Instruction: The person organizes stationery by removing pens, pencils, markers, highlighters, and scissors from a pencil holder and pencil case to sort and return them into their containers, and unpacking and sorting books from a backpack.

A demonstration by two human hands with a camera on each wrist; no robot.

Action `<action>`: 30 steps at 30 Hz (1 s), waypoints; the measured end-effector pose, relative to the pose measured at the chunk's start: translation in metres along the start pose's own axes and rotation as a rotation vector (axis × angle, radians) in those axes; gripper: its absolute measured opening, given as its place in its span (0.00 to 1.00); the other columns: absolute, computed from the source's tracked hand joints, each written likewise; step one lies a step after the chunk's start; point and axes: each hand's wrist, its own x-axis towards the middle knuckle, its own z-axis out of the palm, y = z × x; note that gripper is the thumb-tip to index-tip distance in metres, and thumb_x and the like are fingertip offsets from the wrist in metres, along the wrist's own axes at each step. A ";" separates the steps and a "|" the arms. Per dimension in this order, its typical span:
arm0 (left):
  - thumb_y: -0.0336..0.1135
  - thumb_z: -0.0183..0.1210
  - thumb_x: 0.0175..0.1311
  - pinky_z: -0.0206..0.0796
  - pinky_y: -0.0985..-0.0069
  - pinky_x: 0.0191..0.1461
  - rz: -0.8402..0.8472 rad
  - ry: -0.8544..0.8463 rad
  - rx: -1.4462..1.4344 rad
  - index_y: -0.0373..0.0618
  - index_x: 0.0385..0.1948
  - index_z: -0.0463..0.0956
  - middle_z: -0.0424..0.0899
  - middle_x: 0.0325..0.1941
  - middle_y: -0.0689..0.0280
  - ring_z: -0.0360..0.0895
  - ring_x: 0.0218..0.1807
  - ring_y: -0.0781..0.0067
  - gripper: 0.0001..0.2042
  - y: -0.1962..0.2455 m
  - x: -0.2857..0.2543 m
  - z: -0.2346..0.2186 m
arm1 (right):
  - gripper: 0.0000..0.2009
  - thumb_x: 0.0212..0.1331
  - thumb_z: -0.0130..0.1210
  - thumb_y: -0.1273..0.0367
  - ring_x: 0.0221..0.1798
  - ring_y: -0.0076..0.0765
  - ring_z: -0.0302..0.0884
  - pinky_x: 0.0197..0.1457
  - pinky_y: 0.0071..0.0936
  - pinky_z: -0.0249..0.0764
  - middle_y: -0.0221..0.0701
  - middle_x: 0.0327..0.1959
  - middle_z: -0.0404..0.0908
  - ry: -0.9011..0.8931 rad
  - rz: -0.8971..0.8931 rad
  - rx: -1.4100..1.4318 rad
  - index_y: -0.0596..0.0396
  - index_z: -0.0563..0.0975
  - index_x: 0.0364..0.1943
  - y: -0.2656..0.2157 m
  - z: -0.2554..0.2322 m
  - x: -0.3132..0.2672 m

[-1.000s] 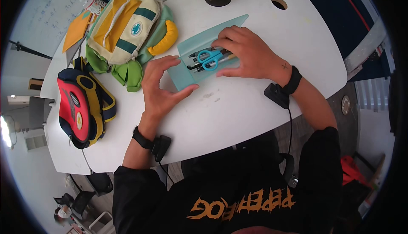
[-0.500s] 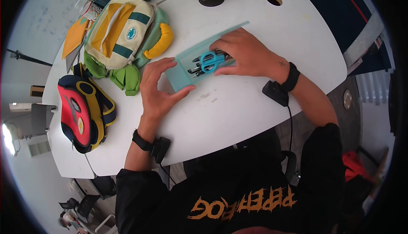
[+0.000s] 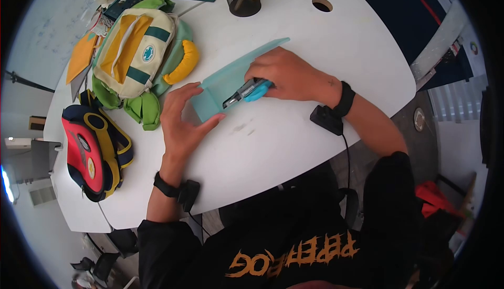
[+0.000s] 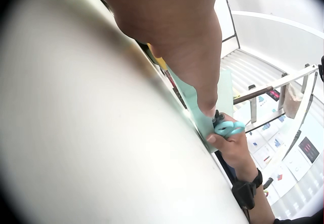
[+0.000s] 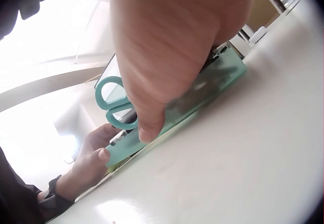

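**Right hand [image 3: 294, 74] clasps pens [image 3: 237, 95] and scissors [image 3: 257, 92] at the case [image 3: 210, 103]**

The right hand is clamped on the pens and scissors, over the right part of the case. The pens lie bunched in its grip, slim and dark, ends pointing toward the case's left end; the scissors' smooth blue plastic loops sit just beside them, on the near side, and rise above the rim. How far the bundle is off the case floor, I cannot tell. The left hand [image 3: 181, 113] holds the case's left end between thumb and fingers, which sit apart on opposite sides.

The case is long, shallow, translucent teal plastic, with a straight flap along its far side. Under it is the table [image 3: 273, 147], white and smooth, with grey smudges just nearer than the case.

Left of the case lies a rounded red bag [image 3: 86, 155] trimmed in navy and yellow. Farther left stands a cream fabric bag [image 3: 137, 58] with a puffy yellow handle [image 3: 185, 63]. Well beyond the case is a round black mesh cup [image 3: 244, 3].
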 end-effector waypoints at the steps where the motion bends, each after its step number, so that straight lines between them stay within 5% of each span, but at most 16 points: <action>1: 0.32 0.85 0.41 0.72 0.64 0.67 0.000 -0.005 0.007 0.40 0.53 0.83 0.86 0.60 0.55 0.81 0.63 0.57 0.32 -0.001 0.000 0.000 | 0.15 0.55 0.73 0.65 0.48 0.43 0.83 0.57 0.42 0.74 0.30 0.39 0.84 -0.038 0.022 0.020 0.50 0.80 0.44 -0.002 -0.001 0.000; 12: 0.31 0.84 0.42 0.72 0.63 0.69 -0.006 0.006 0.007 0.40 0.53 0.82 0.85 0.61 0.54 0.81 0.64 0.57 0.31 -0.001 0.001 -0.001 | 0.18 0.53 0.72 0.74 0.53 0.48 0.80 0.59 0.42 0.76 0.33 0.47 0.84 -0.004 0.012 0.017 0.50 0.81 0.49 -0.002 -0.002 -0.001; 25: 0.30 0.83 0.44 0.71 0.66 0.61 -0.106 0.097 0.063 0.44 0.52 0.83 0.86 0.62 0.60 0.81 0.62 0.61 0.28 -0.010 -0.001 -0.004 | 0.24 0.47 0.72 0.77 0.59 0.40 0.79 0.63 0.37 0.74 0.28 0.58 0.81 0.029 -0.017 -0.084 0.48 0.77 0.50 -0.001 -0.003 0.001; 30: 0.31 0.83 0.45 0.71 0.64 0.65 -0.080 0.114 0.064 0.42 0.50 0.83 0.85 0.62 0.59 0.80 0.64 0.59 0.27 -0.006 0.000 -0.004 | 0.23 0.48 0.71 0.78 0.61 0.40 0.78 0.62 0.37 0.75 0.28 0.61 0.81 0.036 -0.025 -0.148 0.50 0.77 0.50 0.001 -0.002 0.003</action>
